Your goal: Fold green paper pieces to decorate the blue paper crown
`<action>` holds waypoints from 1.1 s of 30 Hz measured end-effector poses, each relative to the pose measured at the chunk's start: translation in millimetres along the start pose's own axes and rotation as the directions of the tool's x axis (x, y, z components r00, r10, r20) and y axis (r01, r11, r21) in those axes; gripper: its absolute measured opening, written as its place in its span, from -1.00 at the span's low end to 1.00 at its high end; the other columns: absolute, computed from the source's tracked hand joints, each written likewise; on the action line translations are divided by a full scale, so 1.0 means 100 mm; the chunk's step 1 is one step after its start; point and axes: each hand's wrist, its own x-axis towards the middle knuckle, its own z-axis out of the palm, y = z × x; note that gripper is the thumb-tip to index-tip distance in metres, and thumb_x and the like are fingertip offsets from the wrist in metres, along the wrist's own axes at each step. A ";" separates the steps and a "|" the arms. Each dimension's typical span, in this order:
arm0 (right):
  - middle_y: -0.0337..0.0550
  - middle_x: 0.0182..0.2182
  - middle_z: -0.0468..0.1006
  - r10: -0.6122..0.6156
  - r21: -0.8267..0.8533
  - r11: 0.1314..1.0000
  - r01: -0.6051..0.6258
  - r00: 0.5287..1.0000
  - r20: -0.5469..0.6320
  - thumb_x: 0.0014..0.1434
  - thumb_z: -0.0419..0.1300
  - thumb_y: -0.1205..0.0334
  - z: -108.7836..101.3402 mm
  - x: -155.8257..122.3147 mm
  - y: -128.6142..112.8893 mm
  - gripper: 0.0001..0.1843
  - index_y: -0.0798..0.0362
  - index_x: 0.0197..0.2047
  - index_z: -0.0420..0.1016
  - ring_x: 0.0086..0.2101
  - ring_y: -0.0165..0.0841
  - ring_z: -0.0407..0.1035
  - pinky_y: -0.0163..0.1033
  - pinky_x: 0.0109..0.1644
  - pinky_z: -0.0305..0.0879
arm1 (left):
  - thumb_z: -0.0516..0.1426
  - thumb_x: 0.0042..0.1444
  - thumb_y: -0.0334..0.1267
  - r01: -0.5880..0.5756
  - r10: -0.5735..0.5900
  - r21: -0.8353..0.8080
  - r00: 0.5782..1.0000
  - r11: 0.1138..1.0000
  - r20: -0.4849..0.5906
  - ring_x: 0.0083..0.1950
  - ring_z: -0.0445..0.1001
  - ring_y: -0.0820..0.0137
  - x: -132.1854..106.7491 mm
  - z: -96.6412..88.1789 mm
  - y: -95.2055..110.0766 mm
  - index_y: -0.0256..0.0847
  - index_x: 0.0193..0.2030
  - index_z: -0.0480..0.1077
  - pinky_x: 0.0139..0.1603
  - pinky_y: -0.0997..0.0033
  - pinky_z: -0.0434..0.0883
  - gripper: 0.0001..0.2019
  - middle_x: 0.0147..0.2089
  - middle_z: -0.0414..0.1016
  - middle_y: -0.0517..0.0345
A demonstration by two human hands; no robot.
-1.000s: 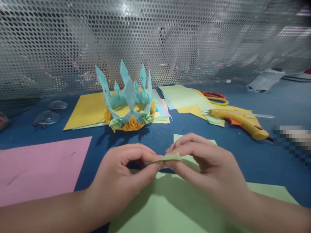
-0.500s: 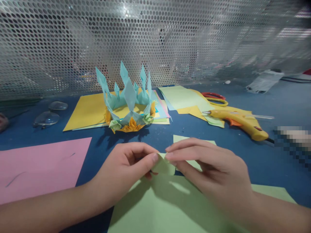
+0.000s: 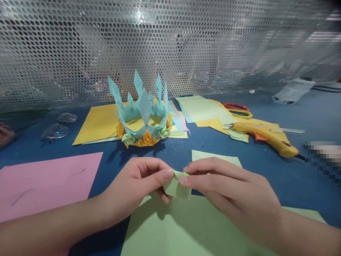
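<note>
Both hands pinch a small folded piece of light green paper (image 3: 176, 185) just above a large light green sheet (image 3: 191, 231) on the blue table. My left hand (image 3: 135, 188) grips the piece's left side between thumb and fingers. My right hand (image 3: 234, 195) holds its right side with the fingertips closed on it. Behind them stands a light blue paper crown (image 3: 142, 110) with orange and green folded flowers along its base.
A pink sheet (image 3: 45, 181) lies at the left. Yellow and green papers (image 3: 98, 122) lie under and beside the crown. A yellow glue gun (image 3: 266, 137), red and yellow scissors (image 3: 238, 109) and glasses (image 3: 57, 126) are on the table. A perforated metal screen (image 3: 186, 46) closes the back.
The small green piece went from a flat narrow strip held level to a tilted, opened-out fold between my fingertips. Both hands shifted slightly lower.
</note>
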 end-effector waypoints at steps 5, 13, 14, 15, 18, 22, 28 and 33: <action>-0.27 -0.24 0.63 0.049 -0.046 0.998 -0.050 0.999 -0.024 0.32 0.07 0.35 0.03 -0.08 -0.01 -0.71 -0.14 -0.24 0.60 -0.31 -0.40 0.55 -0.44 -0.26 0.49 | 0.34 -0.04 -0.24 0.032 -0.031 0.059 0.999 0.998 -0.018 -0.55 0.48 0.58 -0.01 0.03 0.02 -0.25 -0.49 0.55 -0.48 0.67 0.44 -0.86 -0.55 0.53 0.30; -0.13 -0.28 0.62 -0.064 0.117 0.992 0.050 0.990 0.125 0.12 0.12 0.59 0.00 0.12 -0.03 -0.69 0.02 -0.28 0.58 -0.32 -0.44 0.54 -0.46 -0.21 0.46 | 0.34 -0.07 -0.24 0.052 -0.038 0.199 0.997 0.979 -0.074 -0.60 0.41 0.52 -0.05 0.11 0.05 -0.26 -0.56 0.46 -0.57 0.61 0.40 -0.80 -0.62 0.39 0.31; -0.12 -0.30 0.62 -0.052 0.176 0.984 0.024 0.987 0.154 0.11 0.15 0.59 -0.01 0.16 -0.04 -0.73 0.06 -0.28 0.57 -0.32 -0.43 0.53 -0.44 -0.21 0.46 | 0.33 -0.05 -0.23 0.038 -0.022 0.212 0.997 0.977 -0.079 -0.59 0.40 0.53 -0.05 0.11 0.04 -0.26 -0.55 0.45 -0.56 0.61 0.40 -0.80 -0.61 0.38 0.32; -0.11 -0.34 0.62 -0.023 0.230 0.973 -0.017 0.985 0.172 0.11 0.17 0.56 -0.02 0.18 -0.04 -0.77 0.08 -0.29 0.56 -0.34 -0.43 0.53 -0.42 -0.23 0.46 | 0.31 -0.03 -0.22 0.022 -0.003 0.224 0.996 0.974 -0.084 -0.58 0.38 0.53 -0.06 0.11 0.04 -0.26 -0.54 0.44 -0.55 0.60 0.41 -0.80 -0.60 0.36 0.32; -0.18 -0.44 0.61 0.158 0.302 0.927 -0.225 0.960 0.230 0.16 0.17 0.45 -0.03 0.21 -0.05 -0.85 0.06 -0.34 0.55 -0.42 -0.42 0.50 -0.39 -0.32 0.44 | 0.22 0.08 -0.19 -0.045 0.068 0.305 0.996 0.951 -0.065 -0.56 0.32 0.54 -0.08 0.11 0.01 -0.24 -0.52 0.42 -0.55 0.61 0.36 -0.77 -0.58 0.33 0.32; -0.25 -0.44 0.60 0.349 0.411 0.792 -0.452 0.887 0.302 0.13 0.21 0.40 0.00 0.18 0.00 -0.85 0.02 -0.22 0.51 -0.44 -0.44 0.50 -0.42 -0.38 0.44 | 0.15 0.15 -0.18 -0.094 0.122 0.444 0.992 0.891 -0.034 -0.53 0.32 0.52 -0.10 0.10 -0.01 -0.23 -0.48 0.42 -0.52 0.60 0.30 -0.77 -0.56 0.34 0.31; -0.33 -0.48 0.51 0.331 0.398 0.820 -0.411 0.908 0.256 0.10 0.22 0.47 0.00 0.15 -0.01 -0.77 -0.02 -0.20 0.43 -0.46 -0.45 0.45 -0.39 -0.35 0.43 | 0.16 0.11 -0.20 -0.065 0.091 0.494 0.995 0.867 -0.028 -0.56 0.14 0.54 -0.07 0.10 -0.01 -0.23 -0.46 0.45 -0.58 0.56 0.09 -0.81 -0.60 0.25 0.34; -0.31 -0.38 0.53 0.172 0.277 0.941 -0.195 0.980 0.104 0.15 0.14 0.55 0.02 0.12 -0.08 -0.73 -0.06 -0.25 0.36 -0.41 -0.46 0.46 -0.41 -0.31 0.44 | 0.26 0.03 -0.15 -0.035 0.045 0.433 0.999 0.901 -0.011 -0.54 0.18 0.51 -0.07 0.10 -0.01 -0.22 -0.44 0.47 -0.53 0.51 0.13 -0.82 -0.58 0.28 0.33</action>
